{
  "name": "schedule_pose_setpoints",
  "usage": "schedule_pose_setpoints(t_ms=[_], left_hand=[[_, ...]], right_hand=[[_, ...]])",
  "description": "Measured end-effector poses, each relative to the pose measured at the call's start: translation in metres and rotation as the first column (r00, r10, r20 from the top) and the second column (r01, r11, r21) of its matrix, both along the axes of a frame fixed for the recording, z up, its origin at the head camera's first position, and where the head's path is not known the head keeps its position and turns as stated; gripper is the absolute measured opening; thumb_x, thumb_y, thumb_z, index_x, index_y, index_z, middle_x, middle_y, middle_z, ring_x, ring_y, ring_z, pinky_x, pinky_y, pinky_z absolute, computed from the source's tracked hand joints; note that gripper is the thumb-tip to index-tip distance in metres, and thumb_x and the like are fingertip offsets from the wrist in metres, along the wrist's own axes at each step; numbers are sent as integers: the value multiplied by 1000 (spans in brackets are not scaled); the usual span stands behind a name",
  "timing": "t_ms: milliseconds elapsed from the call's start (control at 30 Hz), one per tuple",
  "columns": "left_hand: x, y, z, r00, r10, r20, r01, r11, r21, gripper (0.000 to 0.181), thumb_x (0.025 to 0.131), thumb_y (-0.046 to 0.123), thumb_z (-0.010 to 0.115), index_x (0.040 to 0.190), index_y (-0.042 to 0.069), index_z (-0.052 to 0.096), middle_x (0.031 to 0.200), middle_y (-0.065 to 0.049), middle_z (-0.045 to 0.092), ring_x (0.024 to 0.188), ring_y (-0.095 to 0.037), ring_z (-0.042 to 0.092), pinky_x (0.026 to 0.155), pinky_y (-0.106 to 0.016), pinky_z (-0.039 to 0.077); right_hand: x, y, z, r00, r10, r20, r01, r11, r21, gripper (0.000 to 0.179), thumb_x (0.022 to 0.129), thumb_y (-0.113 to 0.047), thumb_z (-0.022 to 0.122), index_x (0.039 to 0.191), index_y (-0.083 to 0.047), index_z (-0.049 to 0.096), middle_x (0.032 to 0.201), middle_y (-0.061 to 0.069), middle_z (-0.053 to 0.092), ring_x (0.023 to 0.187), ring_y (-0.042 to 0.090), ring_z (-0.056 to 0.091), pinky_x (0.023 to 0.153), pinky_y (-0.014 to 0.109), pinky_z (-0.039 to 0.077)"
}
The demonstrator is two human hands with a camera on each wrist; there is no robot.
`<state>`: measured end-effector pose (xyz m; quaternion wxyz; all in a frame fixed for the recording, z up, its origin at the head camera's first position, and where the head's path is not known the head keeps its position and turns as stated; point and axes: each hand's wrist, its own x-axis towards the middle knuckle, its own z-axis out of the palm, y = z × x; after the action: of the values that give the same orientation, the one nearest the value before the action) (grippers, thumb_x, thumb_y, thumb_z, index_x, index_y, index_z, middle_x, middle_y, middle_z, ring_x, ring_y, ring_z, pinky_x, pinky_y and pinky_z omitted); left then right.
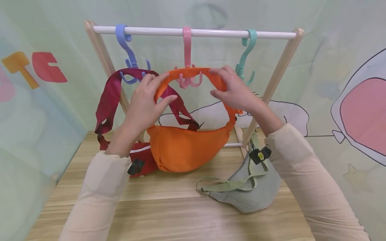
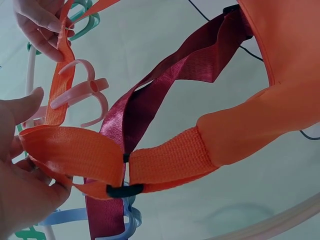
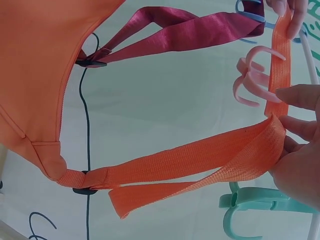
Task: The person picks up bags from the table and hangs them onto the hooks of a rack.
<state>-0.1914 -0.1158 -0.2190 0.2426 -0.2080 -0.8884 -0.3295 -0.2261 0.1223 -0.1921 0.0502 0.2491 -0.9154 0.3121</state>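
Evidently both hands are at work on the strap [image 1: 193, 71] of an orange bag [image 1: 187, 147], one at each side of a pink hook [image 1: 187, 47]. The left hand [image 1: 143, 102] has its fingers [image 1: 151, 81] curved around the webbing, the thumb standing well apart from them. The right hand [image 1: 235, 87] holds the other side between bent fingers and thumb, the grip rather loose. Between them the strap runs across the hook, behind its front prongs; whether the hook bears any weight, I cannot tell. Below hangs the orange bag, overlapping part of a maroon bag [image 1: 148, 160], whose own strap goes over a blue hook [image 1: 125, 43] to the left. A green hook [image 1: 248, 50] is on the right; all three hooks hang from a white rod [image 1: 150, 31] between wooden uprights [image 1: 281, 68]. A grey-green bag [image 1: 259, 197] lies on the worktop [image 1: 166, 214], to the right, its strap draped over it.
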Motion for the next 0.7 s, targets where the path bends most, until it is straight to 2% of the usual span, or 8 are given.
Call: schedule_pose_setpoints(t_ms=[267, 700], left_hand=[[0, 0, -3, 1000, 13, 6, -13, 1000, -10, 56, 84, 21, 66, 134, 6, 46, 105, -17, 49, 93, -27, 46, 79, -43, 45], [-1, -2, -13, 999, -14, -43, 14, 1000, 0, 53, 83, 16, 68, 130, 3, 48, 99, -17, 49, 86, -27, 46, 73, -40, 41]], right_hand=[[0, 1, -3, 1000, 7, 8, -6, 1000, -12, 53, 88, -10, 58, 137, -7, 37, 128, 11, 38, 109, 24, 41, 89, 39, 41], [-1, 1, -10, 999, 35, -3, -35, 999, -17, 52, 87, -9, 58, 135, -4, 39, 125, 11, 40, 109, 24, 40, 90, 38, 39]])
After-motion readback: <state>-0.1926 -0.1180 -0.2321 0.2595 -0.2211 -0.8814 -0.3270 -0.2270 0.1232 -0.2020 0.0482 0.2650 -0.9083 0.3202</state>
